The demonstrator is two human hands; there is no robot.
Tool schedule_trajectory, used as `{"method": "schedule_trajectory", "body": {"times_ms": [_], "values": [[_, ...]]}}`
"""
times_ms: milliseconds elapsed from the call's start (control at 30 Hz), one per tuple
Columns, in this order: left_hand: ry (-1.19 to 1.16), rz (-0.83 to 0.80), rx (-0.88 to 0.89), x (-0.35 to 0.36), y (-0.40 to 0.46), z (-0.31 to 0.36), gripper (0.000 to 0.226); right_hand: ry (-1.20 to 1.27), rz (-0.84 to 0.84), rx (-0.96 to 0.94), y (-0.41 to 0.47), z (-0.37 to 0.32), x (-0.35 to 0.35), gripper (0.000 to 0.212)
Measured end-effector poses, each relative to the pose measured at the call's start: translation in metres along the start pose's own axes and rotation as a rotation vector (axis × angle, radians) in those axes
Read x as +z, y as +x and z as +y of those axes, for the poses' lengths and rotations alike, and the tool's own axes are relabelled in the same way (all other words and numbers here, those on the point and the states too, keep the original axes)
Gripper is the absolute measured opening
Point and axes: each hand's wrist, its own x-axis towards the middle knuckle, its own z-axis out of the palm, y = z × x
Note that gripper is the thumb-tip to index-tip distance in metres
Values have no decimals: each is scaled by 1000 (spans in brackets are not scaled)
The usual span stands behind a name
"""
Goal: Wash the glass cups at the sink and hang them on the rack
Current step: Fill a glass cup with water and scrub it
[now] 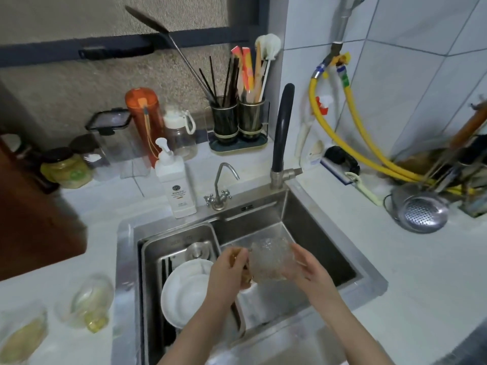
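From the head camera, a textured glass cup is held over the steel sink, lying roughly on its side with its long axis running left to right. The right hand is curled round 1 end; the left hand is closed on the other, something brownish pinched in its fingers. A dark round logo is printed on the white pump bottle, its writing too small to be read. White plates lie in the left basin
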Motion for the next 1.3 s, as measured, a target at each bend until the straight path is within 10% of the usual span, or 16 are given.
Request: {"method": "schedule_trajectory", "body": {"times_ms": [833,1300], "values": [[-41,164,-207,57,49,-6,21,-235,-141,-10,92,2,-50,15],[0,230,-104,77,58,7,7,-11,-276,-43,113,8,-66,29]]}}
